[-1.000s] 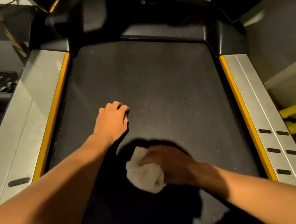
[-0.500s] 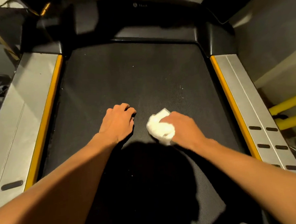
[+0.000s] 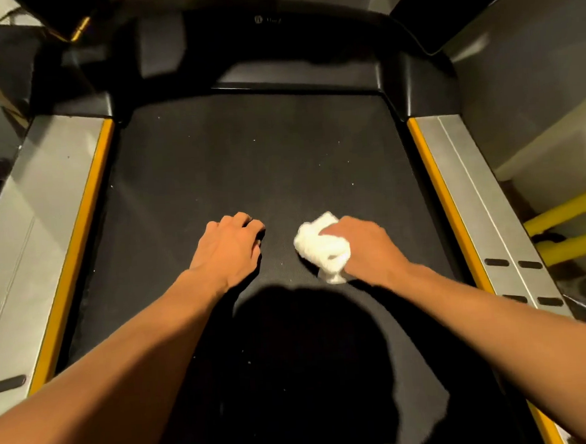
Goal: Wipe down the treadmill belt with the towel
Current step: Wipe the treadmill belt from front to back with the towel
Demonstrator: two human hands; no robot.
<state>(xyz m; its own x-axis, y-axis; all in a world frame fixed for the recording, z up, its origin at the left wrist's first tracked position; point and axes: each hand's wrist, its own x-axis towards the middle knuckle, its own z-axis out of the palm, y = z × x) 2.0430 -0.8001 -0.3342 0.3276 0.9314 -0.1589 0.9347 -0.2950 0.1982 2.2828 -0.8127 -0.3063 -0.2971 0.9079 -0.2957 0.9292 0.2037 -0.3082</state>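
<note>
The black treadmill belt (image 3: 257, 162) fills the middle of the head view, with small pale specks on it. A crumpled white towel (image 3: 315, 246) lies pressed on the belt right of centre. My right hand (image 3: 365, 245) is closed over it from the right. My left hand (image 3: 229, 248) rests on the belt a hand's width to the left of the towel, fingers curled under, holding nothing. A dark shadow covers the near part of the belt between my forearms.
Grey side rails with yellow inner strips run along both sides, the left rail (image 3: 28, 238) and the right rail (image 3: 483, 210). The black motor hood (image 3: 274, 51) closes the far end. Yellow bars (image 3: 573, 225) stand beyond the right rail.
My right hand pushed the towel forward and to the right, out of the shadow, then stayed near that spot. My left hand has stayed planted on the belt.
</note>
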